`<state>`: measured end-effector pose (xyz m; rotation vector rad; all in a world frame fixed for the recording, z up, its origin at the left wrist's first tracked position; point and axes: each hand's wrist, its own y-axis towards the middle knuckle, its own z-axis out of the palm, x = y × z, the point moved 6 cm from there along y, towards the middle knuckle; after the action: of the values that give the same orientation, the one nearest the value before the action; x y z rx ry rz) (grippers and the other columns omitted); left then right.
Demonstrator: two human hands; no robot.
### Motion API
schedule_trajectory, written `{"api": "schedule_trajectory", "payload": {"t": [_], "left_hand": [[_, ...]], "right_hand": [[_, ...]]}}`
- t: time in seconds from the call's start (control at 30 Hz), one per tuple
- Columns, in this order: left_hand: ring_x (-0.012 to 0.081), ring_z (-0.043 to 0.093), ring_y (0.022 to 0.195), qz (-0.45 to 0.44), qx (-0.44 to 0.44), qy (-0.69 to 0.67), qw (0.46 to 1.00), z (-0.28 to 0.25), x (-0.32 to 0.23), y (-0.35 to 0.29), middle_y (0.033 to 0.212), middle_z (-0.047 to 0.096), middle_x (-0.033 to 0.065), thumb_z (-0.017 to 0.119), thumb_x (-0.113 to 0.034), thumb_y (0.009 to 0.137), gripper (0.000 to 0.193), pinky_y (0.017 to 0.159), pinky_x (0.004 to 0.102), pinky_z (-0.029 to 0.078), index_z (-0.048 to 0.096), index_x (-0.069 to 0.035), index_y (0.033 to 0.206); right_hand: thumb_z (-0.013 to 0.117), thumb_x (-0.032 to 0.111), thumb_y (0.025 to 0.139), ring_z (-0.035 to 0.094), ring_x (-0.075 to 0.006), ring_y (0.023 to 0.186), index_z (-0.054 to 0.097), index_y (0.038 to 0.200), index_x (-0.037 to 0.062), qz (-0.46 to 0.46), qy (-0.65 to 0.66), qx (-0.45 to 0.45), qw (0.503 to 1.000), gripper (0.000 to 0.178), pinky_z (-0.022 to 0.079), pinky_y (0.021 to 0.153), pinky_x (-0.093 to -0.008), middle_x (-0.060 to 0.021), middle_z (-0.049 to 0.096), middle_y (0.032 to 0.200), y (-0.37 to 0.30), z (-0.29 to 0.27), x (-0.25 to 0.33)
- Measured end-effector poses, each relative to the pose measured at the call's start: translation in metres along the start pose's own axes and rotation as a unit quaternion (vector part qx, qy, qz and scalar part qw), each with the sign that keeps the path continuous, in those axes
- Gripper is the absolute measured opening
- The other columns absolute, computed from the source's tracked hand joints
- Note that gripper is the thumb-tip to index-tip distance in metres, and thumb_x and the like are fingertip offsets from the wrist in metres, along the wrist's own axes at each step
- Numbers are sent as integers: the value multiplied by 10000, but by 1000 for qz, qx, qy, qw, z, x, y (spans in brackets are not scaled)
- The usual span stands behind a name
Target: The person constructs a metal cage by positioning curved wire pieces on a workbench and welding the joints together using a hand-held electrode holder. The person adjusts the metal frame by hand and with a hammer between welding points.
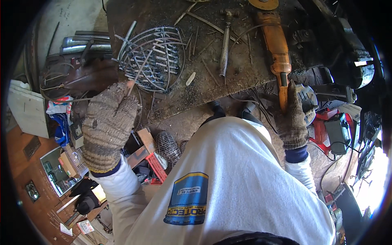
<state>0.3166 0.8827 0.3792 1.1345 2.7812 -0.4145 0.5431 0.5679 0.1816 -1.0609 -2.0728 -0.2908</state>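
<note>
My left hand (111,122), in a worn knitted glove with a bare fingertip showing, is closed at the near left side of a metal lattice (157,61). A thin metal rod (142,70) runs from its fingers across the lattice, which is made of bent rods and short bars. At the right, my gloved right hand (295,122) is closed round the rear handle of an orange angle grinder (277,45). The grinder's disc (264,3) lies at the far edge of the picture. Most of the right fingers are hidden.
On the dark workbench (192,96) lie a hammer (225,49), loose rods and a pale flat piece (190,79). A vise-like metal fixture (332,92) stands right of the grinder. Cables hang below the bench edge. A red crate (156,167) and a wire coil (167,145) lie lower left.
</note>
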Motion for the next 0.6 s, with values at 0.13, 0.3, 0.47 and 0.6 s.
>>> {"api": "schedule_trajectory", "payload": {"t": [0.13, 0.3, 0.47, 0.6], "left_hand": [[339, 650, 1004, 119, -73, 132, 981, 13, -18, -8, 1092, 695, 145, 678, -211, 894, 313, 883, 442, 521, 693, -81, 1178], [339, 660, 1038, 64, -90, 132, 985, 26, -11, -8, 1145, 694, 149, 695, -193, 885, 320, 896, 428, 520, 689, -119, 1196], [350, 651, 1041, 79, -182, 202, 959, 40, -23, -14, 1153, 679, 167, 718, -231, 875, 316, 920, 443, 522, 685, -51, 1132], [351, 650, 1040, 68, -177, 208, 959, 45, -18, -13, 1133, 683, 167, 723, -226, 873, 326, 923, 450, 521, 680, -39, 1136]], "right_hand": [[752, 153, 855, 534, -379, 1281, 296, 1511, -48, -1, 25, 12, 1000, 824, 439, 1066, -381, -281, 494, 1410, 2, 3, -4], [742, 173, 860, 564, -383, 1243, 314, 1506, -44, 9, 43, 37, 998, 804, 454, 1047, -380, -275, 527, 1374, 4, 1, -8], [740, 182, 857, 601, -362, 1202, 342, 1501, -21, -8, 8, 15, 1000, 784, 485, 1012, -378, -249, 601, 1287, 5, -20, 5], [729, 148, 860, 649, -335, 1109, 461, 1442, 36, -76, 36, -170, 982, 650, 511, 970, -391, -196, 672, 1150, 13, -52, 18]]}}
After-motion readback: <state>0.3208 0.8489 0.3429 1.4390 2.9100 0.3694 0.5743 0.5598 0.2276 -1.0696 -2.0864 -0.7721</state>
